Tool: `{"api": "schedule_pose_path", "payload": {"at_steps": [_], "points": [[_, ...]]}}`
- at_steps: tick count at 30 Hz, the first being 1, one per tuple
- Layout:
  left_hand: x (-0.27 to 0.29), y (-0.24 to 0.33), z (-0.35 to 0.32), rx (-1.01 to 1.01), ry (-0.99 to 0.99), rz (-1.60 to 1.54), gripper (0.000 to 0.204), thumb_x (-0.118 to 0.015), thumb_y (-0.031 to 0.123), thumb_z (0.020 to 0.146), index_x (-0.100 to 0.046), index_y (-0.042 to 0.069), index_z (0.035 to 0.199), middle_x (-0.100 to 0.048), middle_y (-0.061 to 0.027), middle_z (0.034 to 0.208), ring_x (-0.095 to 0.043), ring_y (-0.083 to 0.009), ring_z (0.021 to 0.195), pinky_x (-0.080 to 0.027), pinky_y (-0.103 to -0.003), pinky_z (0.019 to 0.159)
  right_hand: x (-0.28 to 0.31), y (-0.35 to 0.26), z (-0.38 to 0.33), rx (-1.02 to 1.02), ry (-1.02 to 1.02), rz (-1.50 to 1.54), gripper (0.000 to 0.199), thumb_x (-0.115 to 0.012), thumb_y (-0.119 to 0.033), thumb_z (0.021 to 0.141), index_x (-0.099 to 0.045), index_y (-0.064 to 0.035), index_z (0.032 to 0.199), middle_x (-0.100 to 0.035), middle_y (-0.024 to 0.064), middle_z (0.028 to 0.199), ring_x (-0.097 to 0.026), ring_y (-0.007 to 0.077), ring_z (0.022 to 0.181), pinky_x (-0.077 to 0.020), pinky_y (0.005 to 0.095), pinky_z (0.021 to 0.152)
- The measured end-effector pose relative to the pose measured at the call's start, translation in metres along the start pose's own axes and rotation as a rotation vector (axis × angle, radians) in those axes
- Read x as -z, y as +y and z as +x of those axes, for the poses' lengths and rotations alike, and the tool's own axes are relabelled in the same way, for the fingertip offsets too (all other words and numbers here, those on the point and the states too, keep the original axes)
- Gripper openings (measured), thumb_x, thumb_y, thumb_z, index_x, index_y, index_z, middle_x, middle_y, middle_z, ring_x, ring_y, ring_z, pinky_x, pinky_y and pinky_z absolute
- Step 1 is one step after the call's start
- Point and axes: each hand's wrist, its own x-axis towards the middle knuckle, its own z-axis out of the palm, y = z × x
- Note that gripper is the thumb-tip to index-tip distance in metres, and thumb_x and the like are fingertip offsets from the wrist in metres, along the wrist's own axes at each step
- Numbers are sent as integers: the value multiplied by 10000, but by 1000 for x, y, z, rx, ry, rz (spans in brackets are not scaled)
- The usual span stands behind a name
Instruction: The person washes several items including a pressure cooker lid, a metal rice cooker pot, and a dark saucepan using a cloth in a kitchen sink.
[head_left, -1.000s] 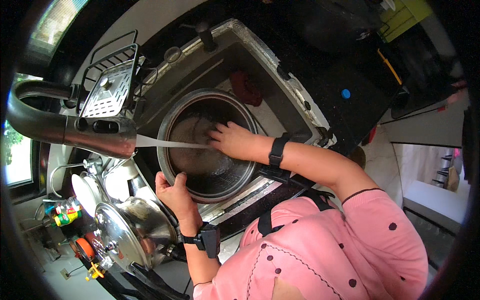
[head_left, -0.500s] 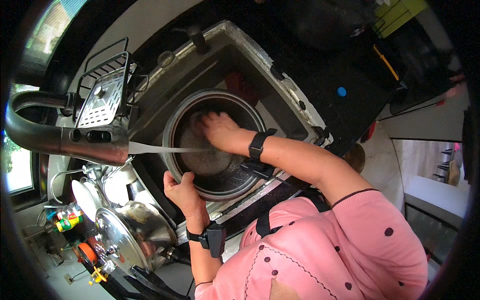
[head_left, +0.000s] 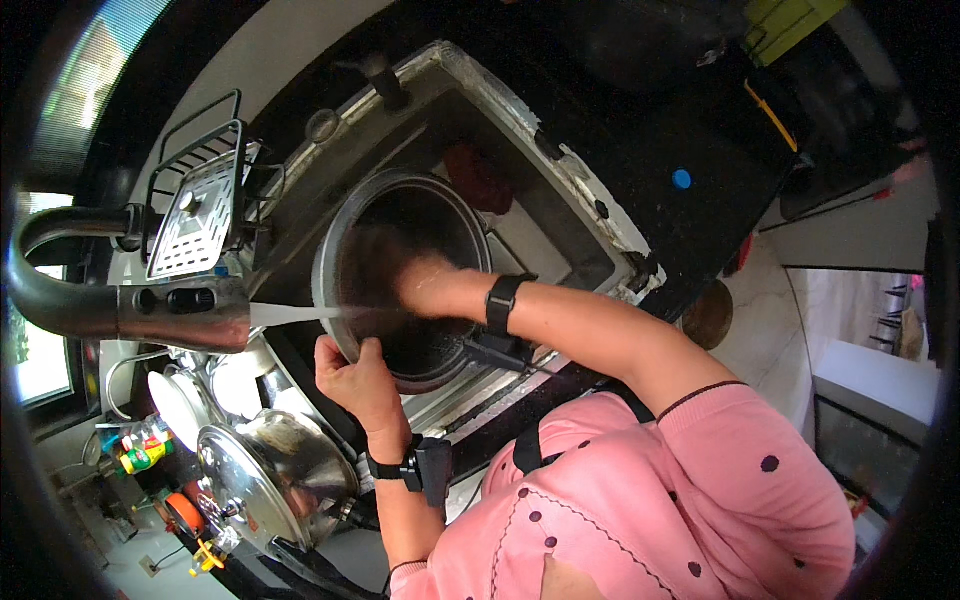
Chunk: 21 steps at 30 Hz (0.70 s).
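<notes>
Pan sits tilted in the sink; left hand grips its rim to steady it, while right hand presses flat inside under the faucet stream.

A dull grey metal pan with a dark matt inside sits in a scuffed steel sink, beside a glossy chrome tap, a mirror-bright steel pot lid and a smooth black speckled stone counter.
</notes>
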Motion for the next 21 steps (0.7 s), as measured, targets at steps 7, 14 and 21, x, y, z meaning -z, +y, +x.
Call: {"api": "schedule_pose_path", "payload": {"at_steps": [7, 14, 21], "points": [[-14, -7, 1, 49, 27, -236, 145, -573, -45, 654, -449, 29, 657, -438, 50, 634, -383, -51, 623, -348, -197, 573, -1, -4, -48, 117, -446, -53, 226, -557, -80, 754, -655, 56, 906, -639, 264, 894, -631, 386, 830, -489, 437, 745], [-6, -4, -6, -20, -41, 39, 175, -595, -30, 645, -427, 20, 641, -436, 48, 619, -383, -53, 613, -337, -200, 555, 41, -26, -13, 118, -283, -39, 244, -554, -103, 751, -634, 19, 947, -634, 223, 968, -615, 371, 895, -491, 426, 770], [-12, 4, -7, -127, -23, 10, 166, -608, -7, 630, -445, 17, 651, -436, 27, 600, -391, -60, 599, -342, -217, 542, -6, 39, -47, 126, 153, -138, 313, -526, -90, 784, -623, -6, 1069, -554, 227, 1159, -551, 369, 1037, -431, 441, 911]]}}
